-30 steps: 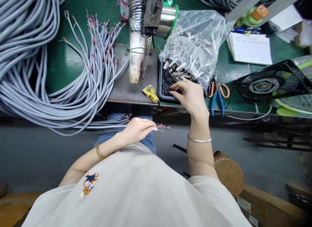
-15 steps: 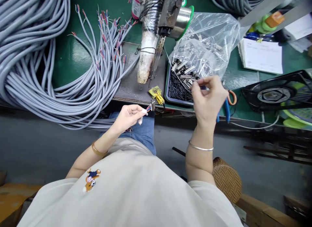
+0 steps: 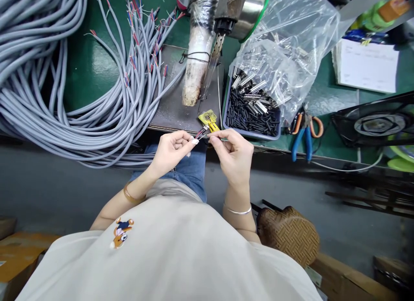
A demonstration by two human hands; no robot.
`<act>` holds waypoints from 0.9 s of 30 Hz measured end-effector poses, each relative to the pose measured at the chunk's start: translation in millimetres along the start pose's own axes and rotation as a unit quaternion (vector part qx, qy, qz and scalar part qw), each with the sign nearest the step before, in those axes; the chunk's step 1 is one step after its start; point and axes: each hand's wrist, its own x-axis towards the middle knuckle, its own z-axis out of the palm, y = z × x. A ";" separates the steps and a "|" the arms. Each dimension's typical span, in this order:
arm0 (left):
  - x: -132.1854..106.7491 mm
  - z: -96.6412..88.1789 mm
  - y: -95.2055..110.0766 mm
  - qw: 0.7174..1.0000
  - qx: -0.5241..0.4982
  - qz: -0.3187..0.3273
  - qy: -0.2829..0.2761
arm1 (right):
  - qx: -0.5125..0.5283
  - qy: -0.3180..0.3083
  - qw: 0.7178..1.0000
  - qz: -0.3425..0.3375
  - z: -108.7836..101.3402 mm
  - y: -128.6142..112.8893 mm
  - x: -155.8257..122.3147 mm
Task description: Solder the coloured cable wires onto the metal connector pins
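Observation:
My left hand (image 3: pixel 173 151) pinches the stripped end of a grey cable, its coloured wires (image 3: pixel 200 132) sticking out toward the right. My right hand (image 3: pixel 233 153) is closed in a pinch on a small dark piece that I cannot name, held right against those wire tips. Both hands meet just below the bench edge, in front of a yellow clip (image 3: pixel 209 120). Behind them a blue tray (image 3: pixel 252 133) holds black tubes and metal connectors. A soldering iron holder (image 3: pixel 196 72) stands on a dark plate (image 3: pixel 171 111).
Bundles of grey cable (image 3: pixel 58 85) with stripped ends cover the left of the green bench. A clear plastic bag (image 3: pixel 287 46) of parts lies over the tray. Blue and orange pliers (image 3: pixel 302 133), a notepad (image 3: pixel 367 66) and a black fan (image 3: pixel 378 120) sit at right. A woven stool (image 3: pixel 289 234) stands below.
My right hand has left the tray and come down to the left, meeting the left hand. My left hand has lifted the cable end toward the bench edge.

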 end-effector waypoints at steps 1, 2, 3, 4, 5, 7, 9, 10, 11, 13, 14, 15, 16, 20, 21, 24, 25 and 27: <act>-0.2 0.3 0.2 1.000 0.002 0.000 0.000 | -0.005 0.000 1.000 0.001 -0.7 0.2 0.5; -0.4 0.5 0.5 1.000 0.003 0.000 -0.002 | -0.009 0.001 1.000 0.001 -1.4 0.1 0.9; -0.6 0.7 0.7 1.000 0.003 -0.001 -0.004 | -0.012 0.002 1.000 0.002 -1.8 0.0 1.1; -0.8 0.8 0.7 1.000 0.003 -0.002 -0.007 | -0.014 0.002 1.000 0.003 -2.0 -0.3 1.2; -1.0 0.7 0.6 1.000 0.003 -0.004 -0.011 | -0.016 0.001 1.000 0.002 -2.1 -0.5 1.3; -1.2 0.4 0.2 1.000 0.006 -0.003 -0.018 | -0.016 -0.004 1.000 -0.005 -2.1 -1.2 1.6; -1.4 0.3 -0.2 1.000 0.013 0.000 -0.023 | -0.020 -0.012 1.000 -0.017 -2.1 -1.8 1.8; -1.5 0.3 -0.2 1.000 0.018 0.002 -0.024 | -0.025 -0.018 0.999 -0.025 -2.1 -2.0 1.7; -1.7 0.4 -0.1 0.999 0.025 0.004 -0.025 | -0.034 -0.022 0.999 -0.033 -2.0 -2.1 1.6; -2.3 0.8 0.4 0.999 0.037 0.012 -0.024 | -0.062 -0.028 0.996 -0.051 -0.9 -1.7 0.7; -2.8 0.9 0.6 0.999 0.041 0.017 -0.024 | -0.081 -0.033 0.994 -0.064 0.2 -1.1 0.1; -3.5 0.8 0.6 0.999 0.042 0.021 -0.025 | -0.102 -0.041 0.991 -0.080 1.7 -0.2 -0.6; -4.3 0.5 0.3 0.999 0.040 0.024 -0.028 | -0.124 -0.053 0.986 -0.098 3.2 0.9 -1.2; -8.6 -1.7 -2.7 0.998 0.023 0.025 -0.055 | -0.180 -0.103 0.967 -0.145 6.7 4.9 -2.0; -9.8 -2.1 -3.4 0.997 0.025 0.025 -0.063 | -0.184 -0.108 0.966 -0.149 6.0 5.0 -1.8; -12.6 -2.1 -3.5 0.996 0.041 0.028 -0.074 | -0.178 -0.084 0.967 -0.158 0.6 1.1 -0.9; -13.2 -1.7 -3.1 0.996 0.045 0.030 -0.075 | -0.169 -0.057 0.971 -0.157 -1.9 -1.3 -0.5; -14.0 -0.8 -2.2 0.995 0.052 0.032 -0.075 | -0.151 0.000 0.978 -0.144 -6.9 -7.0 0.6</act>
